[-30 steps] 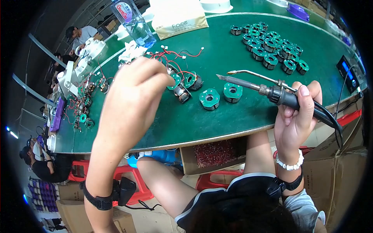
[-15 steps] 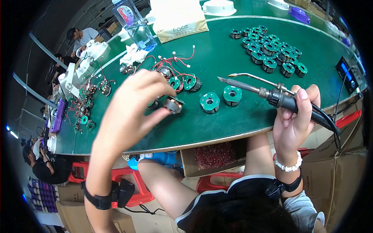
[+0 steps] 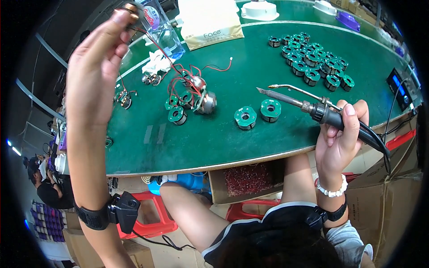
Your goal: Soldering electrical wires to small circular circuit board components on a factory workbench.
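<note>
My left hand is raised at the upper left, fingers closed on a small motor stator with copper windings. Red wires run from near that stator down to a tangle of wired stators, one tipped to show its metal side. In my right hand is a soldering iron with a thin metal tube alongside; its tip points left above the table. Below the tip stand two round stators with green circuit boards, a left one and a right one.
Many green-topped stators are grouped at the back right of the green table. A clear bottle, crumpled tissue and a tissue pack stand farther back. A control box with a blue display is at right.
My left hand has swept up and left from the middle of the table, carrying a stator. The wired stators have shifted and their wires are stretched. My right hand stays nearly still.
</note>
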The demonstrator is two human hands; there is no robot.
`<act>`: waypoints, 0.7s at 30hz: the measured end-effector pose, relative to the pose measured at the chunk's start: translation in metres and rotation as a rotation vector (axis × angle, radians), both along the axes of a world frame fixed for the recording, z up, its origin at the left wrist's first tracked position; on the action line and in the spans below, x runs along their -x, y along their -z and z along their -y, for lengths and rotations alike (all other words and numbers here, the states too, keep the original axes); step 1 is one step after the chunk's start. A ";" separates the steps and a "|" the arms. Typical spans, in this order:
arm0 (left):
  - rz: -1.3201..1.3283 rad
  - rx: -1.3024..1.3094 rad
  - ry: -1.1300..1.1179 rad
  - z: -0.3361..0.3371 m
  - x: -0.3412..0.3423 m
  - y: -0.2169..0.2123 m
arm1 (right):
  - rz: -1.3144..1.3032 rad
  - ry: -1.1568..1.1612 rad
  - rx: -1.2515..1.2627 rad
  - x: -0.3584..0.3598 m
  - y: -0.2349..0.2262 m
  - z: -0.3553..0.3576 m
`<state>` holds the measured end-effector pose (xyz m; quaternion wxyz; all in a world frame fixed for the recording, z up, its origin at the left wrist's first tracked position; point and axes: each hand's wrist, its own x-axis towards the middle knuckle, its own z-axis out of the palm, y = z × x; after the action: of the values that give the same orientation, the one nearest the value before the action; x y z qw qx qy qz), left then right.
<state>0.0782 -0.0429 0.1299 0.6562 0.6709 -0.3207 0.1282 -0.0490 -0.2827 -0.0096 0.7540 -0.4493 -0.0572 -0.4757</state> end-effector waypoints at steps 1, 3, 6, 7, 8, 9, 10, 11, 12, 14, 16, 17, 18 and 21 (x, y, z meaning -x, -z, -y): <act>0.007 0.071 0.028 -0.001 -0.001 -0.007 | 0.005 -0.010 -0.004 0.000 0.000 0.000; 0.033 0.194 -0.009 -0.002 -0.004 -0.012 | 0.002 0.003 -0.003 0.000 0.000 0.001; -0.089 -0.145 -0.030 -0.006 -0.001 0.006 | 0.018 -0.020 -0.013 0.001 -0.003 -0.003; -0.029 -0.152 -0.071 -0.002 0.000 0.012 | 0.013 -0.019 -0.017 0.002 -0.002 -0.003; 0.104 -0.118 -0.071 -0.010 -0.004 0.003 | 0.013 -0.014 -0.017 0.000 -0.002 -0.002; 0.107 0.005 -0.074 -0.016 -0.007 -0.013 | 0.006 0.023 0.015 -0.002 -0.002 -0.002; 0.098 0.125 -0.076 -0.022 -0.012 -0.025 | -0.012 0.060 0.045 -0.003 0.001 -0.002; 0.035 0.281 -0.040 -0.027 -0.016 -0.034 | -0.020 0.064 0.045 -0.003 -0.001 -0.002; 0.033 0.281 -0.043 -0.028 -0.017 -0.033 | -0.022 0.062 0.046 -0.001 -0.001 -0.002; -0.212 0.419 0.113 -0.028 -0.024 -0.032 | -0.011 0.049 0.004 -0.001 0.000 -0.002; -0.463 0.597 0.331 -0.045 -0.022 -0.044 | -0.012 0.048 0.013 -0.001 -0.002 -0.002; -0.482 0.653 0.310 -0.052 -0.027 -0.051 | -0.007 0.031 0.008 0.000 -0.002 -0.002; -0.500 0.710 0.288 -0.060 -0.035 -0.058 | -0.001 0.014 0.004 0.000 -0.002 -0.003; -0.237 0.467 0.111 -0.046 -0.048 -0.056 | 0.003 0.047 0.028 -0.003 -0.001 -0.003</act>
<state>0.1265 0.0029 0.1860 0.8323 0.4929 -0.2395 0.0831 -0.0459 -0.2793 -0.0090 0.7363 -0.4602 -0.0544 -0.4931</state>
